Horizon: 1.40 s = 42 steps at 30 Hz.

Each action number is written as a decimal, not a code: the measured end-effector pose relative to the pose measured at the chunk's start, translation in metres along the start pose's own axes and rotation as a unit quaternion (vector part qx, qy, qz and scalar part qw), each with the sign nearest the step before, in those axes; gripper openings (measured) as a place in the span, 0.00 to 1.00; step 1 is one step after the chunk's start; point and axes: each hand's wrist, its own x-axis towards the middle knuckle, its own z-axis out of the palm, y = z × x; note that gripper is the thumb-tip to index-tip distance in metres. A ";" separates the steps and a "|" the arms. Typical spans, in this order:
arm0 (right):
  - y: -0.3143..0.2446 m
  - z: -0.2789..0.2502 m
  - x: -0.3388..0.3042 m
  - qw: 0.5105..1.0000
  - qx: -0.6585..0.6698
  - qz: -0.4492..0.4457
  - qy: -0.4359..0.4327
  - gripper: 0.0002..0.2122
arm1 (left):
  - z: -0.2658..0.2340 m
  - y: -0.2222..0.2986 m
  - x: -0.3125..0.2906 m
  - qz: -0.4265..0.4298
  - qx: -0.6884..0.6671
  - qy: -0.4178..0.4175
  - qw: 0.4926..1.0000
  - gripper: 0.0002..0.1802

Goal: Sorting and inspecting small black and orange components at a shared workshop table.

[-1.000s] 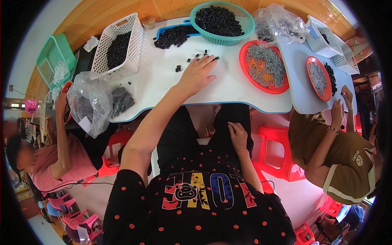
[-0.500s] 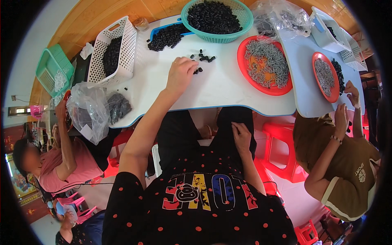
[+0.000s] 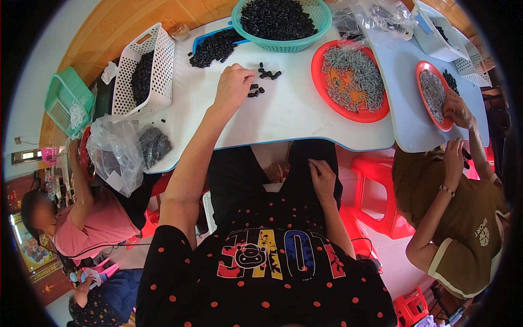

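Head: grn basket [image 3: 280,47] w/ blk pcs [image 3: 278,22], plate [image 3: 317,71] w/ gry pcs [image 3: 362,71], L fingers [image 3: 243,78] curled (hold unclear).

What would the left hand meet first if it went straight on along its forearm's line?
The left hand would probably meet the blue tray, with the green basket close behind; depth is unclear.

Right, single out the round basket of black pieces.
The turquoise basket, beyond the loose black pieces beside the left hand: its visible rim curves, while the white basket farther left and white bin at far right are straight-sided.
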 end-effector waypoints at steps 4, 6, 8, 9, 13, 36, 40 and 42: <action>0.004 -0.003 -0.002 1.000 0.003 -0.009 0.007 0.09 | -0.006 0.013 0.003 -0.008 -0.033 -0.032 0.999 0.12; 0.007 -0.008 -0.005 1.000 0.013 -0.005 0.001 0.09 | -0.007 0.024 0.004 0.004 -0.013 -0.064 0.998 0.12; 0.004 -0.013 -0.003 0.999 0.037 -0.006 -0.018 0.09 | -0.005 0.019 0.006 0.018 0.010 -0.090 0.996 0.12; 0.002 -0.015 -0.003 0.999 0.047 -0.007 -0.026 0.09 | -0.005 0.016 0.007 0.021 0.018 -0.091 0.995 0.12; -0.005 -0.027 0.003 0.996 0.078 0.002 -0.042 0.09 | 0.000 0.003 0.008 0.048 -0.007 -0.053 0.997 0.10; -0.033 -0.169 0.262 0.957 -0.250 -0.119 0.083 0.09 | 0.091 0.034 -0.130 -0.185 -0.390 0.140 0.891 0.14; -0.032 -0.175 0.272 0.961 -0.243 -0.113 0.062 0.10 | 0.091 0.044 -0.127 -0.183 -0.382 0.142 0.895 0.13; -0.030 -0.177 0.270 0.963 -0.239 -0.110 0.050 0.10 | 0.091 0.050 -0.129 -0.186 -0.382 0.146 0.893 0.13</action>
